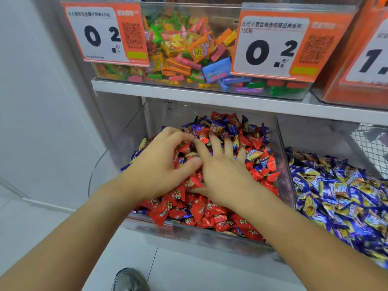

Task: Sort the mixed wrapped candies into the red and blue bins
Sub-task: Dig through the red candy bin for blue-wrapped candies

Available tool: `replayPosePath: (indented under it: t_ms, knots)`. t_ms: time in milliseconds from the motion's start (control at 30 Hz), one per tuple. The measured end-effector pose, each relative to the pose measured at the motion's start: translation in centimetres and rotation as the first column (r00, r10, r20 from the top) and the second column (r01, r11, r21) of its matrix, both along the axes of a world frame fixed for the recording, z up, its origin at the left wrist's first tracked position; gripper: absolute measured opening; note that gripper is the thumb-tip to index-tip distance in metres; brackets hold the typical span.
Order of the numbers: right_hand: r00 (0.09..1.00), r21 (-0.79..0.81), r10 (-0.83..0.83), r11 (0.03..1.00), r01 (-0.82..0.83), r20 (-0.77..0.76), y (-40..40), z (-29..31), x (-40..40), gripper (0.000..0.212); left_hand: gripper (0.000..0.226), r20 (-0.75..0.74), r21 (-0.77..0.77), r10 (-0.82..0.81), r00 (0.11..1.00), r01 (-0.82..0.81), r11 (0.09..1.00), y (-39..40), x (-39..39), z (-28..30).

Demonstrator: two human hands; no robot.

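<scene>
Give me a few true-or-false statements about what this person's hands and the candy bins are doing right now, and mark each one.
1. Both hands are in the bin of mostly red candies. True: the left hand and right hand are both on that pile.
2. That bin holds only red wrappers. False: blue candies are mixed in, mainly toward the back.
3. The bin to the right holds mostly blue wrappers. True.
4. The shelf above is bare. False: a clear bin of multicoloured candies sits there behind orange price tags.
5. The person wears gloves. False: both hands are bare.
</scene>
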State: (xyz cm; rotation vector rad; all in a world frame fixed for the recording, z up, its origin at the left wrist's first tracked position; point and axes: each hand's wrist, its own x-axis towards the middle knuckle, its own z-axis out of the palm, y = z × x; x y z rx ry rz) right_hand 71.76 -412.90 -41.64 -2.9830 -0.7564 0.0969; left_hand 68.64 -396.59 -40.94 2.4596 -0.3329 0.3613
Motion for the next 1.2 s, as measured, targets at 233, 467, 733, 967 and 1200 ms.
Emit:
replayPosePath:
  t_ms: [233,467,733,967,1200]
  knots:
    - [0.970,0.239,0.193,0.959,-0.154,-0.148,-5.0,3.0,0.3,0.097,0.091,-0.017,0.357,-0.044,0.999,0.047,0.933,-0.7,-2.1,-1.9]
    - [0.985,0.371,0.158,0.912,-0.174,0.073,-7.7,3.4,1.1,0.024,0.079,-0.021,0.409,-0.033,0.999,0.038,0.912,1.1,-0.5,-2.5]
    - [0.993,0.516,0.047,0.851,-0.096,0.106,-7.9,3.5,1.9,0.011,0.043,0.122,0.103,0.029,0.992,-0.042,0.994,-1.1,-0.5,1.1]
    - [0.984,0.542,-0.039,0.838,-0.061,0.171,-9.2,3.6,2.3,0.012,0.027,0.071,0.352,0.099,0.993,-0.118,0.929,-4.9,0.8,0.7]
    - [0.995,0.199,0.013,0.980,-0.032,0.098,-10.4,3.2,2.8,0.040,0.010,0.044,-0.169,0.186,0.982,-0.176,0.970,-3.1,-0.1,2.0]
